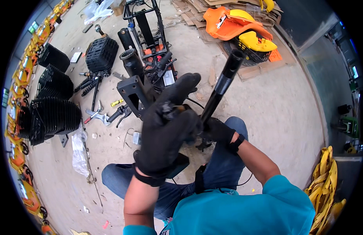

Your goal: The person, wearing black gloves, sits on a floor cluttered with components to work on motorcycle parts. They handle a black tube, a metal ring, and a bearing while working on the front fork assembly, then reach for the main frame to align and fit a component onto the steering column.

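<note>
Both my hands wear black gloves. My right hand (218, 131) is closed at the lower end of a black metal tube (222, 84), which slants up and away to the right with its hollow end uppermost. My left hand (166, 129) is raised beside the tube's lower end, one finger stretched forward and the others curled. A small brownish thing shows among its fingers, too blurred to name. Just beyond the left hand stands a black bracket with rectangular openings (134, 96). A handlebar grip with a lever (121, 113) lies to its left.
A black vehicle frame (144, 31) stands ahead. Left are stacked black baskets (54, 117), a black crate (102, 53), shock absorbers (87, 85) and a red-handled tool (91, 113). Orange body panels (228, 25) lie on cardboard at far right; yellow parts (322, 180) are piled near right.
</note>
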{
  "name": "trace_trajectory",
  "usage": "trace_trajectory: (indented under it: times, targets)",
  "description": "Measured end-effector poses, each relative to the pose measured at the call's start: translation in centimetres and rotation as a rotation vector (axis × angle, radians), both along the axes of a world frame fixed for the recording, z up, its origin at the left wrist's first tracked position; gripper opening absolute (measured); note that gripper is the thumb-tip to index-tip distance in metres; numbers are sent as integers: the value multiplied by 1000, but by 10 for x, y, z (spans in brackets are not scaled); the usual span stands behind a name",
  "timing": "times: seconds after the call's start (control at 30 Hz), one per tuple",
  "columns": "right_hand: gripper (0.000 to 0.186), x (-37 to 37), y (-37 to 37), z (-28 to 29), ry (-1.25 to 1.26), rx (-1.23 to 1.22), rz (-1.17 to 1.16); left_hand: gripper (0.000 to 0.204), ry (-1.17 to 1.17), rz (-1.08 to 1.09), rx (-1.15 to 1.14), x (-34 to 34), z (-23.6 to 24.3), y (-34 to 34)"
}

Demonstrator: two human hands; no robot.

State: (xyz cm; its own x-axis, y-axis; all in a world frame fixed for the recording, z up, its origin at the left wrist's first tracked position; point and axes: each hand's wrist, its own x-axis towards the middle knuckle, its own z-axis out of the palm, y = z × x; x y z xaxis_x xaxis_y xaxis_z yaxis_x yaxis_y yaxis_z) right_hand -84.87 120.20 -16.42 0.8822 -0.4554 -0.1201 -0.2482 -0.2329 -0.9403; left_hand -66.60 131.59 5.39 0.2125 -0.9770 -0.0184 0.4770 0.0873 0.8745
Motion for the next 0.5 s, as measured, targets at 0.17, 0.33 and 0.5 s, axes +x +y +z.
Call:
trace_trajectory:
  times: [0.17, 0.33, 0.5]
  targets:
    - [53, 2, -8, -6, 96, -116, 81, 71, -588, 220, -173, -50, -14, -17]
    - [47, 10, 11, 18, -245, 500, -96, 77, -1145, 499, -306, -91, -52, -40]
    - [43, 0, 2, 19, -261, 459, -154, 71, -1177, 188, -166, -103, -81, -29]
